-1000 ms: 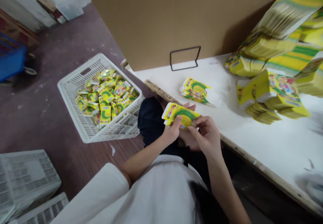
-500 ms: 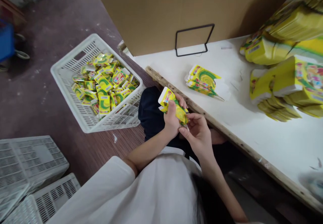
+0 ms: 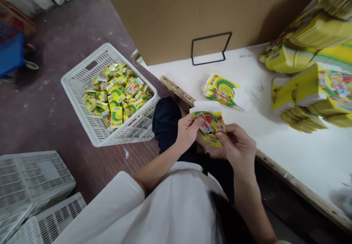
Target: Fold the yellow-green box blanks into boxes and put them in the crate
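Observation:
Both of my hands hold a small yellow and green printed carton (image 3: 210, 122) over my lap, by the table's wooden edge. It looks flattened, with white flaps at its far end. My left hand (image 3: 187, 131) pinches its left side, thumb on the printed face. At the lower right corner, my right hand (image 3: 239, 146) grips it between thumb and fingers; some fingertips are hidden behind it. A small fanned pile of similar cartons (image 3: 221, 87) lies on the white table (image 3: 264, 126) just beyond my hands.
Left of my knee stands a white plastic crate (image 3: 123, 135) holding many filled-out small boxes (image 3: 117, 93). Large stacks of flat cartons (image 3: 308, 90) sit at the table's right. A black wire frame (image 3: 209, 63) stands before a tall cardboard sheet (image 3: 170, 20). Grey crates (image 3: 35, 174) are at lower left.
The carton in my hands has turned its printed face and white flaps up into view. My right hand has moved right and a little up; my left hand stays near the same place.

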A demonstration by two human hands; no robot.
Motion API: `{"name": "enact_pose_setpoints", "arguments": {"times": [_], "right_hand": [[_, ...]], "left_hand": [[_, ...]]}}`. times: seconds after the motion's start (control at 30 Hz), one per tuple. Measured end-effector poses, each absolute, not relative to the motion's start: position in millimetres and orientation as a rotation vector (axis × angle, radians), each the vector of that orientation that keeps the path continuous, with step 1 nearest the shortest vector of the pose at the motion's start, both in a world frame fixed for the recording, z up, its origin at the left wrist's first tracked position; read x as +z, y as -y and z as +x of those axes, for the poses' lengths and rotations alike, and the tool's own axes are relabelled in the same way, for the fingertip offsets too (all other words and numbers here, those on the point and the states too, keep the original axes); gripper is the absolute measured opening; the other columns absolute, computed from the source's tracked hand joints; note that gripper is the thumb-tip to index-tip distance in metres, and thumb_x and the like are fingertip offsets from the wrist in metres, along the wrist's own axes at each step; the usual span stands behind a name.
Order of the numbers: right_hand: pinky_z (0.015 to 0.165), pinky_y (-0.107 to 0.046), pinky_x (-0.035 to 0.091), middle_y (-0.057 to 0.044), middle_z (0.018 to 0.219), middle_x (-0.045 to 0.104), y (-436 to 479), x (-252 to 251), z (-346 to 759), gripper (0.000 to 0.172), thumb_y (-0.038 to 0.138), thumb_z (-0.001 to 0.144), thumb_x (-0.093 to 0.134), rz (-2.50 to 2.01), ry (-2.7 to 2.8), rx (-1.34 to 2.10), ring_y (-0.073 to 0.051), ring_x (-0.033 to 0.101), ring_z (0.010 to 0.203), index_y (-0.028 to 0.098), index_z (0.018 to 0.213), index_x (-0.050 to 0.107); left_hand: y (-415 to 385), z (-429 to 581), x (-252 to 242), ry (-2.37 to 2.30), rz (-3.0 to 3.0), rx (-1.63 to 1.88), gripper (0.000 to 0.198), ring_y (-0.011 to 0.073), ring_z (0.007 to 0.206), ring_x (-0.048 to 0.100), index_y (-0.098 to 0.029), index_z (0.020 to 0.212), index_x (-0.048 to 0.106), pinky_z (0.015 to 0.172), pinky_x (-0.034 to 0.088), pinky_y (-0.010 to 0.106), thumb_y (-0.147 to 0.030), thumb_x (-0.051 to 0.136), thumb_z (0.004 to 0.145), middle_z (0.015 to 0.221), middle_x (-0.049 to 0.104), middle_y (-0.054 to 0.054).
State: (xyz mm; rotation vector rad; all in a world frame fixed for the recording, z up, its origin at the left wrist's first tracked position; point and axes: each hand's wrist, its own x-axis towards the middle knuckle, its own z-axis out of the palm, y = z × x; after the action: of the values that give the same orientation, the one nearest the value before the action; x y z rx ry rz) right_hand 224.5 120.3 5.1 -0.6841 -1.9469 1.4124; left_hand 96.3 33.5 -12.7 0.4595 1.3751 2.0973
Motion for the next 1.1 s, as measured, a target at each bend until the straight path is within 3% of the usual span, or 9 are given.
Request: {"name": "enact_pose_setpoints", "arguments": {"times": [0.13,0.23,0.4,0.6,0.7,0.8,0.9,1.0,1.1], "right_hand": [[0.066,-0.031,0.051,-0.002,0.086,0.068,-134,15,239,0.009,0.020,0.092,0.067,-0.647,2.044,1.177,-0.018,0.063,0.077,0.024,0.097,0.073],[0.075,-0.035,0.052,-0.004,0.091,0.068,-140,23,246,0.024,0.012,0.094,0.062,-0.495,2.281,0.823,-0.020,0.062,0.085,0.026,0.107,0.075],[0.088,-0.040,0.051,-0.005,0.091,0.069,-132,28,241,0.031,0.003,0.094,0.056,-0.160,2.461,0.526,-0.022,0.057,0.090,0.025,0.107,0.075],[0.105,-0.049,0.047,-0.005,0.094,0.068,-132,5,239,0.033,0.003,0.094,0.057,-0.271,2.456,0.508,-0.023,0.057,0.094,0.025,0.116,0.069],[0.107,-0.051,0.046,-0.003,0.093,0.069,-135,0,241,0.032,0.003,0.094,0.055,-0.222,2.497,0.537,-0.022,0.058,0.091,0.026,0.112,0.069],[0.111,-0.055,0.042,-0.003,0.095,0.069,-133,3,241,0.032,0.008,0.095,0.057,-0.185,2.532,0.564,-0.024,0.060,0.094,0.029,0.115,0.068],[0.116,-0.064,0.034,-0.013,0.121,0.063,-126,0,239,0.060,0.028,0.089,0.073,-0.488,2.292,0.589,-0.037,0.057,0.120,0.032,0.145,0.052],[0.121,-0.065,0.030,-0.014,0.158,0.038,-118,-13,234,0.091,0.045,0.083,0.076,-0.801,1.879,1.015,-0.044,0.035,0.147,0.034,0.160,0.029],[0.121,-0.057,0.036,-0.008,0.157,0.046,-112,-25,230,0.067,0.050,0.091,0.064,-0.980,1.576,1.692,-0.036,0.042,0.147,0.033,0.153,0.042]], "left_hand": [[-29,70,-3,-1.321,0.538,2.050,0.052,0.0255,0.092,0.070,-0.019,0.095,0.078,0.086,0.055,0.037,-0.068,0.074,0.078,0.095,0.076,0.008],[-21,39,13,-1.294,0.699,2.038,0.080,0.0298,0.119,0.064,-0.025,0.127,0.069,0.105,0.048,0.044,-0.086,0.055,0.077,0.130,0.069,0.011],[-14,30,27,-1.358,1.423,1.145,0.126,0.0381,0.143,0.043,-0.021,0.156,0.035,0.120,0.032,0.051,-0.067,0.091,0.053,0.157,0.043,0.019],[-16,56,16,-1.541,1.370,0.873,0.113,0.0338,0.138,0.049,-0.016,0.158,0.022,0.115,0.040,0.045,-0.040,0.087,0.068,0.159,0.038,0.019],[-17,61,8,-1.591,1.377,0.753,0.121,0.0401,0.137,0.050,-0.014,0.160,0.014,0.111,0.043,0.052,-0.037,0.087,0.067,0.158,0.036,0.024],[-18,67,3,-1.612,1.393,0.853,0.108,0.0387,0.139,0.048,-0.015,0.158,0.022,0.113,0.041,0.052,-0.039,0.083,0.072,0.155,0.041,0.023],[-19,74,1,-1.661,1.299,1.092,0.095,0.0316,0.130,0.057,-0.020,0.153,0.031,0.110,0.045,0.043,-0.037,0.080,0.074,0.149,0.051,0.017],[-20,80,-3,-1.734,1.292,1.164,0.101,0.0319,0.131,0.056,-0.022,0.155,0.029,0.110,0.046,0.042,-0.044,0.082,0.072,0.151,0.049,0.015],[-20,86,-7,-1.753,1.348,1.120,0.097,0.0319,0.127,0.058,-0.023,0.154,0.032,0.107,0.048,0.043,-0.049,0.080,0.073,0.145,0.053,0.015]]}}
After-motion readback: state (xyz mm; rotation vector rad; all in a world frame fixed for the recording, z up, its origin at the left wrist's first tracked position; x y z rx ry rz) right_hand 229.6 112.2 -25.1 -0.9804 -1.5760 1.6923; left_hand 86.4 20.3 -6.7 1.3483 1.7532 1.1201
